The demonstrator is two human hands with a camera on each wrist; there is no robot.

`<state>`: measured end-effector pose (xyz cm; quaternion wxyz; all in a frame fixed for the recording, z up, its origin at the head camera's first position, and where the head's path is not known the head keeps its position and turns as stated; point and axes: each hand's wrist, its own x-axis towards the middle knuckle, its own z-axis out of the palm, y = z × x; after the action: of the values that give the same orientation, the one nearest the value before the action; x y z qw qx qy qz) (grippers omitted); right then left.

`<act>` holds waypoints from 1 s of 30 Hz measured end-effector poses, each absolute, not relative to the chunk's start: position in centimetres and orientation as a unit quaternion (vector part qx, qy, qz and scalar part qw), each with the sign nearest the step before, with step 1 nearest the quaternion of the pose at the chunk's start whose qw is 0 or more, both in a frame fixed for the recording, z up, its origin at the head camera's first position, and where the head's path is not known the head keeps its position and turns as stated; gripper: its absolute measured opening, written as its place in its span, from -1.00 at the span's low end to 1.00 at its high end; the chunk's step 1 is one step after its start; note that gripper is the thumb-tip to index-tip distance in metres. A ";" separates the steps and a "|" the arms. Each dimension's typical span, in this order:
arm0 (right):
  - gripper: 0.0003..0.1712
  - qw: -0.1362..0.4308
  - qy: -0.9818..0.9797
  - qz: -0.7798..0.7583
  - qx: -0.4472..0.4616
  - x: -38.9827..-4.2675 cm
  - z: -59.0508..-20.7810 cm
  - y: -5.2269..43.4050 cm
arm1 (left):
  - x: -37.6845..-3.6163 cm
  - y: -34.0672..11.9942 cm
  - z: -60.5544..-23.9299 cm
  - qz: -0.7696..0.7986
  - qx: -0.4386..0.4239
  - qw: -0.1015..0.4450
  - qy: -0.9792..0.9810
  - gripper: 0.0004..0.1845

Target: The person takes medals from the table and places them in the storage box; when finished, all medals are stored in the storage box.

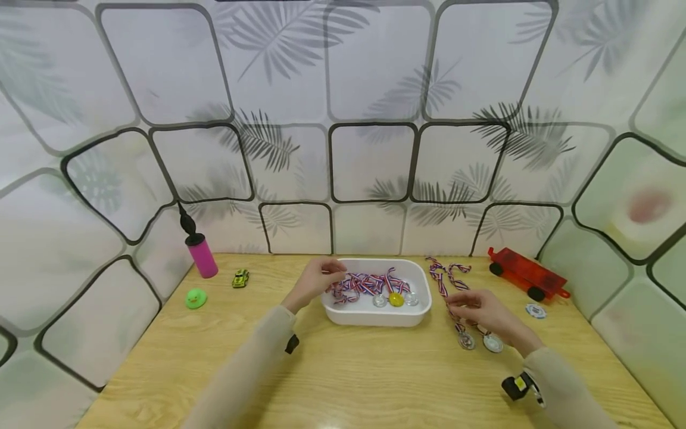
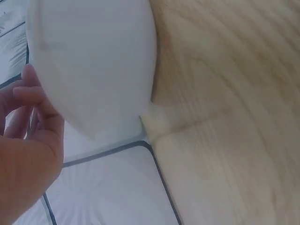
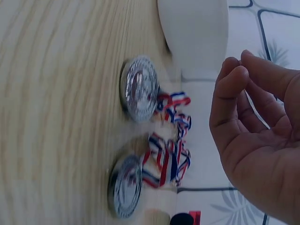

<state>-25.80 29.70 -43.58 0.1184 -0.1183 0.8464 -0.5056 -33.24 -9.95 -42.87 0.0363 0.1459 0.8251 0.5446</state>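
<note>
A: Item one, container?

B: White plastic tub (image 1: 375, 313), rectangular with rounded corners and smooth walls, on the pale wood-grain table (image 1: 343, 381). Contents: a tangle of red, white and blue woven ribbons (image 1: 359, 283), plus three round medals (image 1: 395, 299), two silver and one gold.

A: Loose stock?

B: Two silver medals (image 1: 479, 341) (embossed discs, shiny) flat on the table right of the tub, striped ribbons (image 1: 447, 277) trailing toward the wall.

A: Hands?

B: Left hand (image 1: 316, 280) at the tub's left rim, fingers bent over the ribbons; whether they pinch one I cannot tell. Right hand (image 1: 479, 313) just above the loose medals, fingers (image 3: 232, 93) loosely curled, holding nothing.

A: Sundries?

B: Pink cylindrical pump (image 1: 200, 253), green duck (image 1: 195, 298), small yellow-green car (image 1: 240, 277), red plastic truck (image 1: 527, 274), one round chip (image 1: 535, 310).
</note>
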 end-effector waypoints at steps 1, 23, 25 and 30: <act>-0.48 0.120 0.845 -0.506 -0.120 -25.7 -43.7 30.1 | -33.1 -10.3 -42.9 0.555 0.141 0.040 0.819 -0.78; -0.56 0.166 0.862 -0.441 -0.187 -24.7 -44.8 33.7 | -31.3 -15.1 -43.9 0.576 0.098 0.063 0.809 -0.79; -0.57 0.164 0.863 -0.435 -0.196 -24.6 -44.8 33.6 | -31.1 -15.2 -43.9 0.578 0.095 0.067 0.808 -0.77; -0.58 0.165 0.863 -0.426 -0.213 -24.6 -44.7 33.1 | -30.7 -15.1 -44.2 0.583 0.101 0.082 0.802 -0.64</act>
<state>-24.59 33.11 -44.66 0.1653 -0.2134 0.8634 -0.4262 -30.66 -15.14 -44.16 0.0819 0.1014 0.8021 0.5828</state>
